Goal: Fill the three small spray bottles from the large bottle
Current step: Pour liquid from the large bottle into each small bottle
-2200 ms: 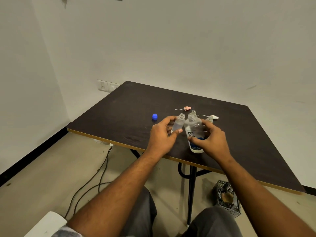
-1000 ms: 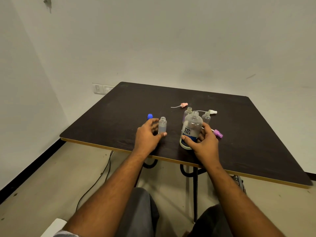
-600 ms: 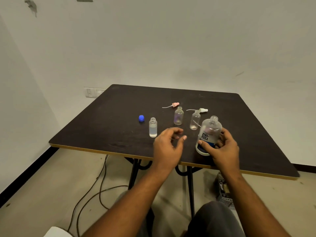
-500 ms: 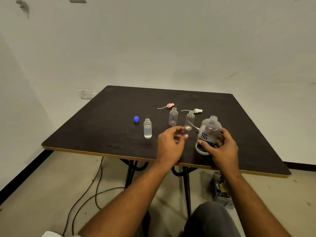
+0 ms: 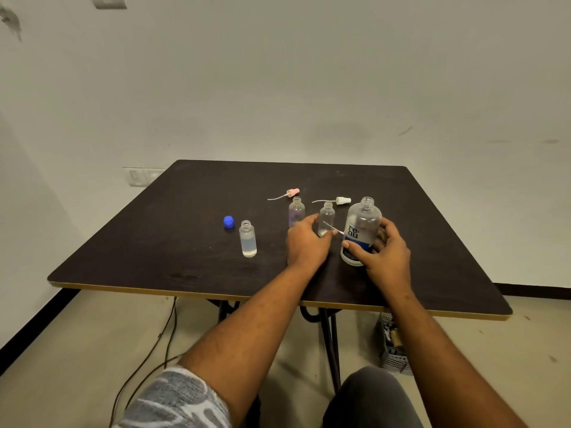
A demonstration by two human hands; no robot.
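The large clear bottle (image 5: 361, 230), uncapped with a blue and white label, stands on the dark table (image 5: 191, 261). My right hand (image 5: 384, 254) is wrapped around its lower half. My left hand (image 5: 306, 242) is open, thumb and fingers spread at the base of the middle small bottle (image 5: 326, 216), which looks nearly empty. A purple-tinted small bottle (image 5: 296, 211) stands just left of it. Apart at the left stands a third small bottle (image 5: 247, 239) holding clear liquid. All three are uncapped.
A blue cap (image 5: 228, 221) lies beside the left small bottle. A pink spray head (image 5: 292, 192) and a white spray head (image 5: 343, 200) lie behind the bottles, and a thin tube (image 5: 332, 227) shows between my hands. Under the table are a basket (image 5: 391, 344) and cables (image 5: 154, 344).
My left hand set the liquid-filled small bottle down at the left, let go and moved right to the middle small bottle. My right hand shifted the large bottle to the right.
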